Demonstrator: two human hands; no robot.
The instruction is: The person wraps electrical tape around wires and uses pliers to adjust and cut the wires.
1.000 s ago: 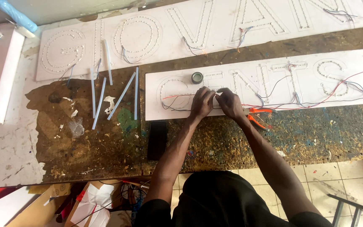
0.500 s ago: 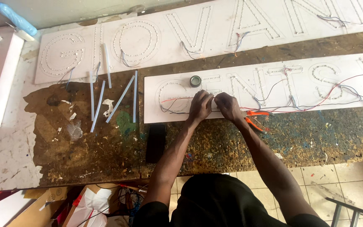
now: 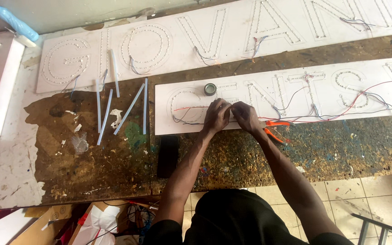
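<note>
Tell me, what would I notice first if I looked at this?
Two long white sign boards with dotted letter outlines lie across the stained workbench. At the nearer board, the left hand and right hand meet over thin wires. Orange pliers lie beside the right hand.

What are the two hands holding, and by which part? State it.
Both hands, left hand and right hand, meet fingertip to fingertip on the white board, seemingly pinching thin wire there. What exactly they grip is too small to tell.

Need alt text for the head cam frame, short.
Both hands, left hand and right hand, meet over thin wires on a white sign panel lying on a stained workbench. Orange-handled pliers and a tape roll lie close by.
</note>
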